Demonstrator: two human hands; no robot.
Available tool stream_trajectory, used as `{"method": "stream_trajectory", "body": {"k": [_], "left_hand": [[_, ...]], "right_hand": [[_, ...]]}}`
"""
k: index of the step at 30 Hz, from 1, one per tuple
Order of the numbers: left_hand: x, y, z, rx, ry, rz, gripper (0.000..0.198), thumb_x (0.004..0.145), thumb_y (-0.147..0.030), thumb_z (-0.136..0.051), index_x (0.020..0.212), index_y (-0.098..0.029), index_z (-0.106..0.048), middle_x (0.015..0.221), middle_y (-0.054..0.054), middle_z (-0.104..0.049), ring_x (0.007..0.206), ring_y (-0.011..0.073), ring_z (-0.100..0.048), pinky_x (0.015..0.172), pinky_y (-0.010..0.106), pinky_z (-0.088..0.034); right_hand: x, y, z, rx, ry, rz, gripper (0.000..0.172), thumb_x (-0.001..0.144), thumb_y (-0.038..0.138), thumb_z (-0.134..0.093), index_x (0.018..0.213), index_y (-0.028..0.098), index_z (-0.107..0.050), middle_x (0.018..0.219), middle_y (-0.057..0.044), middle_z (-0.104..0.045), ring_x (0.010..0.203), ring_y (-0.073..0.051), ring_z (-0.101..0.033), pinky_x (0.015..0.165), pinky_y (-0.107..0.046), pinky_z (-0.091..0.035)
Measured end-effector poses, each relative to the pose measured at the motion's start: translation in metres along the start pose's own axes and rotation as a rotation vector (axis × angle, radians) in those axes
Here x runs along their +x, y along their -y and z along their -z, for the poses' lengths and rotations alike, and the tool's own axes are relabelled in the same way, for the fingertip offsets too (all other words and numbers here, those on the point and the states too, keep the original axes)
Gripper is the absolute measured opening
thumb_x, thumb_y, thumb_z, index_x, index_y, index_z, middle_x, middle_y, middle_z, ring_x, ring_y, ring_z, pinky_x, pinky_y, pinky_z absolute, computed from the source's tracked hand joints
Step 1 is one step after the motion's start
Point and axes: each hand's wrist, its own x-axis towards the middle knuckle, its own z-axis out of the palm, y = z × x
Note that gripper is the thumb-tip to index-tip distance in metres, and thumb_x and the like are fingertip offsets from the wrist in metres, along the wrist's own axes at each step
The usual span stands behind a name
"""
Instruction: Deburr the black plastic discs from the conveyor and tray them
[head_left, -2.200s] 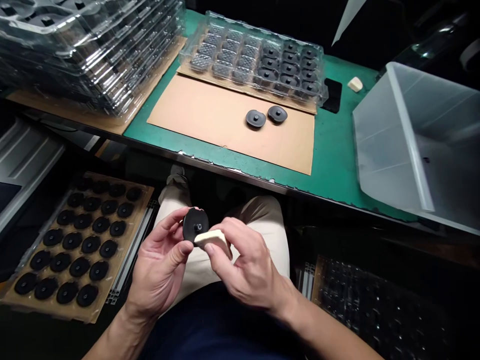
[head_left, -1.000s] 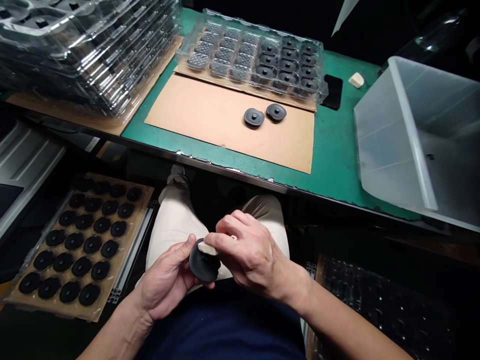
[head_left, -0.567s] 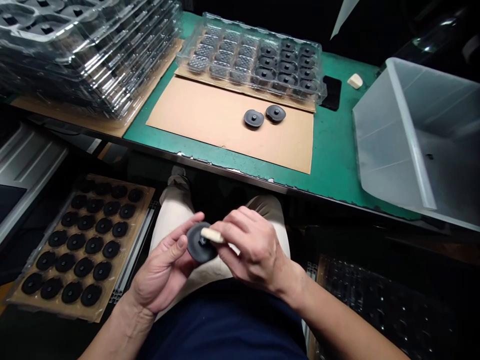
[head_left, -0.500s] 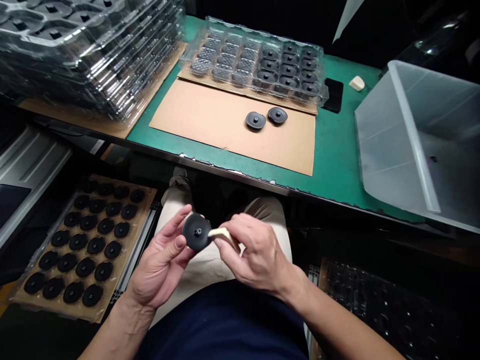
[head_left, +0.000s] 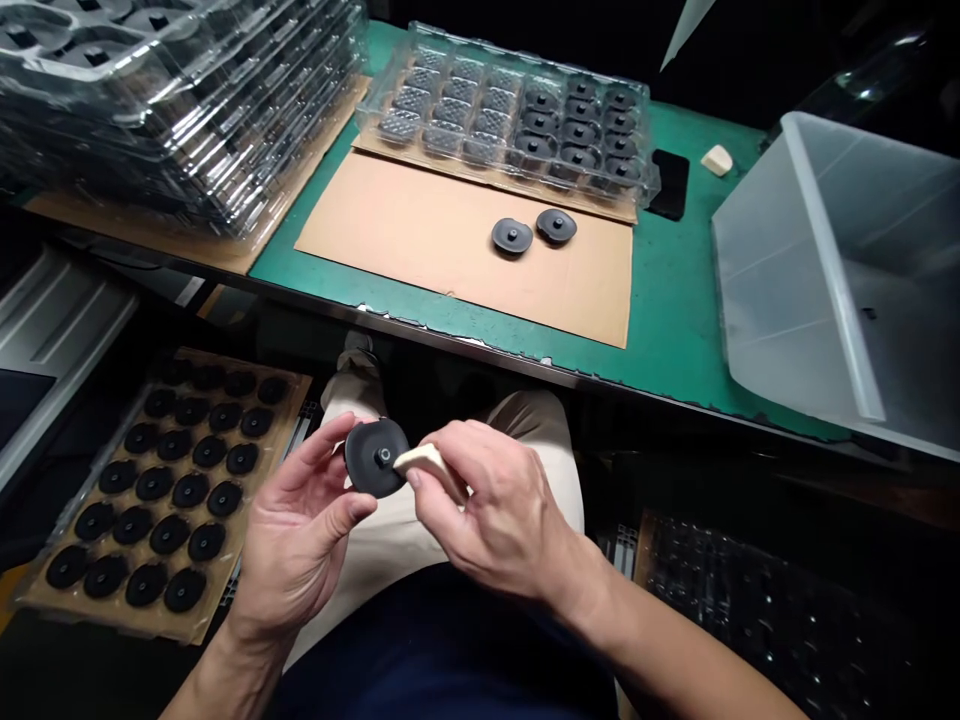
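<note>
Over my lap, my left hand (head_left: 296, 535) pinches a black round disc (head_left: 371, 462) by its rim, its face with the small centre hub turned up toward me. My right hand (head_left: 491, 510) is closed on a small cream-coloured block (head_left: 418, 460), whose tip touches the disc's right edge beside the hub. Two more black discs (head_left: 512, 236) (head_left: 556, 225) lie on the cardboard sheet (head_left: 420, 240) on the green table.
A clear blister tray (head_left: 450, 110), partly filled with discs, sits at the table's back. Stacked empty clear trays (head_left: 172, 110) stand far left. A translucent bin (head_left: 825, 280) is at right, another cream block (head_left: 716, 160) behind it. A cardboard tray of several black discs (head_left: 165, 490) lies low left.
Both hands have lifted from low over my lap. The disc has turned face-up and shifted left, and the cream block has slid from the hub to the disc's right edge.
</note>
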Motion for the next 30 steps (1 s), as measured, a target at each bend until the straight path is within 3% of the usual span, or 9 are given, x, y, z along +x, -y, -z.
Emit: {"method": "stream_trajectory", "body": {"k": [5,9,11,14,17,19,21,25,30], "left_hand": [[-0.004,0.006,0.007,-0.069,0.088,0.238,0.053,0.079,-0.017,-0.085,0.13,-0.025,-0.074,0.125,0.009,-0.074,0.115,0.0204,-0.069,0.098,0.022,-0.057],[-0.008,0.011,0.007,-0.15,0.193,0.391,0.049,0.082,-0.022,-0.083,0.13,-0.026,-0.074,0.129,0.01,-0.074,0.112,0.0218,-0.071,0.096,0.023,-0.058],[-0.008,0.012,0.005,-0.179,0.195,0.403,0.049,0.083,-0.023,-0.082,0.131,-0.028,-0.074,0.133,0.009,-0.072,0.114,0.0219,-0.072,0.095,0.023,-0.058],[-0.009,0.01,0.001,-0.205,0.149,0.362,0.05,0.085,-0.022,-0.08,0.134,-0.028,-0.071,0.137,0.008,-0.071,0.122,0.0213,-0.069,0.101,0.022,-0.055],[-0.009,0.006,-0.003,-0.221,0.139,0.338,0.053,0.088,-0.023,-0.077,0.139,-0.028,-0.067,0.143,0.01,-0.067,0.132,0.0252,-0.062,0.11,0.029,-0.051],[-0.008,0.007,-0.006,-0.191,0.137,0.348,0.049,0.089,-0.024,-0.075,0.138,-0.026,-0.068,0.141,0.012,-0.068,0.133,0.028,-0.062,0.111,0.034,-0.051],[-0.005,0.011,-0.011,-0.098,0.099,0.354,0.038,0.091,-0.025,-0.074,0.129,-0.023,-0.074,0.129,0.012,-0.074,0.126,0.0274,-0.066,0.107,0.033,-0.054],[0.003,0.022,-0.021,0.071,-0.004,0.361,0.026,0.087,-0.027,-0.08,0.111,-0.019,-0.08,0.102,0.01,-0.081,0.102,0.0219,-0.075,0.093,0.027,-0.058],[0.005,0.026,-0.03,0.019,0.046,0.42,0.038,0.089,-0.029,-0.078,0.126,-0.021,-0.075,0.117,0.011,-0.078,0.112,0.0227,-0.072,0.1,0.031,-0.055]], "right_hand": [[0.002,-0.015,0.003,-0.221,0.066,0.071,0.018,0.105,0.026,-0.052,0.094,0.018,-0.063,0.086,-0.005,-0.059,0.079,-0.02,-0.049,0.076,-0.036,-0.038],[0.007,-0.019,0.008,-0.164,0.14,0.236,0.02,0.106,0.024,-0.049,0.11,0.017,-0.067,0.101,-0.008,-0.064,0.087,-0.022,-0.054,0.078,-0.037,-0.041],[0.008,-0.023,0.009,-0.037,0.09,0.255,0.024,0.108,0.022,-0.047,0.123,0.017,-0.065,0.11,-0.009,-0.065,0.092,-0.021,-0.058,0.08,-0.036,-0.044],[0.004,-0.034,0.008,0.214,-0.12,0.077,0.028,0.11,0.024,-0.049,0.136,0.019,-0.06,0.114,-0.008,-0.066,0.093,-0.019,-0.061,0.081,-0.032,-0.048],[-0.008,-0.042,0.004,0.422,-0.132,-0.198,0.024,0.111,0.035,-0.051,0.113,0.017,-0.068,0.091,-0.004,-0.065,0.075,-0.015,-0.058,0.068,-0.027,-0.047],[-0.019,-0.043,-0.003,0.595,0.034,-0.306,0.035,0.111,0.044,-0.052,0.094,0.016,-0.066,0.074,0.0,-0.057,0.063,-0.012,-0.05,0.059,-0.024,-0.041],[-0.029,-0.038,-0.013,0.721,0.147,-0.316,0.04,0.108,0.046,-0.054,0.082,0.017,-0.059,0.069,0.002,-0.052,0.061,-0.011,-0.045,0.056,-0.022,-0.038],[-0.038,-0.031,-0.027,0.68,0.019,-0.306,0.041,0.105,0.04,-0.057,0.071,0.018,-0.048,0.068,0.002,-0.049,0.062,-0.011,-0.043,0.061,-0.023,-0.038],[-0.037,-0.039,-0.025,0.705,-0.078,-0.44,0.044,0.105,0.045,-0.057,0.071,0.018,-0.051,0.062,0.004,-0.042,0.057,-0.01,-0.035,0.052,-0.023,-0.029]]}}
